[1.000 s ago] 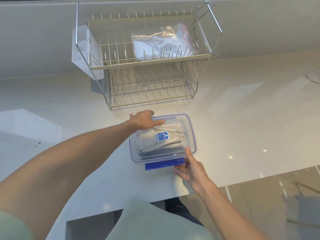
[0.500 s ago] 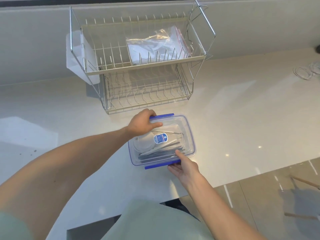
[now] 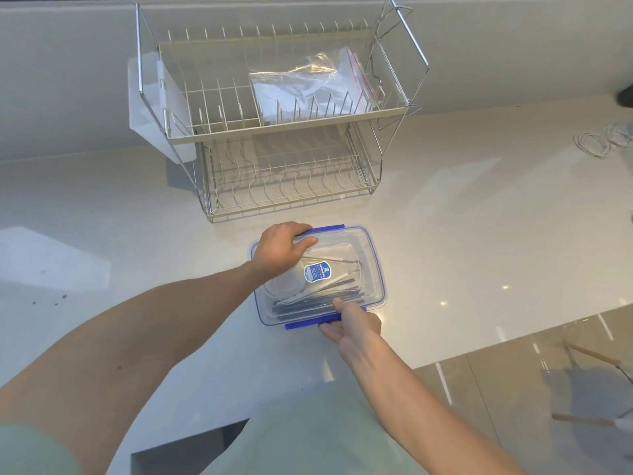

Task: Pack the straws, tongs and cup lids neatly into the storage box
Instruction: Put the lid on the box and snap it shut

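My right hand (image 3: 354, 325) has folded the near clip (image 3: 313, 323) up, pinching it; left hand (image 3: 281, 250) presses the lid (image 3: 359, 248) flat. Uneven pressure could pop a corner.

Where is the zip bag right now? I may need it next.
The zip bag lies on the right side of the dish rack's upper tier, beyond the storage box.

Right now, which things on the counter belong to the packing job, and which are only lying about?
Part of the job:
- storage box, lid on, items visible inside
- near blue latch
- left hand, pressing on the lid
- right hand at the near latch

Just lying about:
- dish rack
- plastic bag on its upper tier
- white cable
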The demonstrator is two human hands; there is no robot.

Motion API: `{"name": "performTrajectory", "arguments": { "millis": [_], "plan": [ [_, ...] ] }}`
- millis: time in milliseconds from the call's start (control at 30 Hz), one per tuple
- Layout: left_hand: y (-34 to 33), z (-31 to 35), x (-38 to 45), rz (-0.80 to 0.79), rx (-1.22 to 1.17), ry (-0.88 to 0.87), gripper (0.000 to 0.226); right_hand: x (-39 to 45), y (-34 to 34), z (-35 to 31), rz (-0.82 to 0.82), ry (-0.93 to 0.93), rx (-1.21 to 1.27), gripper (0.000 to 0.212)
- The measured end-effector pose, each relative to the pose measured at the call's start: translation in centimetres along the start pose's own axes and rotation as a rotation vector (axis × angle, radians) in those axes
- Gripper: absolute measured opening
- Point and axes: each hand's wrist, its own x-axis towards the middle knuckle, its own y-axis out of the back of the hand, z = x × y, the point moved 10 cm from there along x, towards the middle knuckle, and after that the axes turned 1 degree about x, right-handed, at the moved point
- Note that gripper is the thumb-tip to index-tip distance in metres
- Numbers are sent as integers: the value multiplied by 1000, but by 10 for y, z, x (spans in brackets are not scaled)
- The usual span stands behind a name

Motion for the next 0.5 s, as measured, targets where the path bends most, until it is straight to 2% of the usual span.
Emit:
{"name": "performTrajectory", "arguments": {
  "millis": [133, 233, 333, 400, 500],
  "plan": [
    [1, 1, -1, 13, 51, -26, 45, 2, 1, -1, -54, -12, -63, 31],
    [6, 4, -4, 23, 110, -42, 50, 10, 10, -4, -101, 58, -204, 53],
    [21, -12, -29, 169, -43, 102, 68, 21, 32, -44, -29, 349, -309, 80],
    [30, -31, -61, 293, -177, 228, 81, 25, 33, -71, -109, 529, -353, 92],
    [23, -60, -112, 346, -369, 418, 99, 35, 24, -89, -272, 648, -456, 89]
  ]
}}
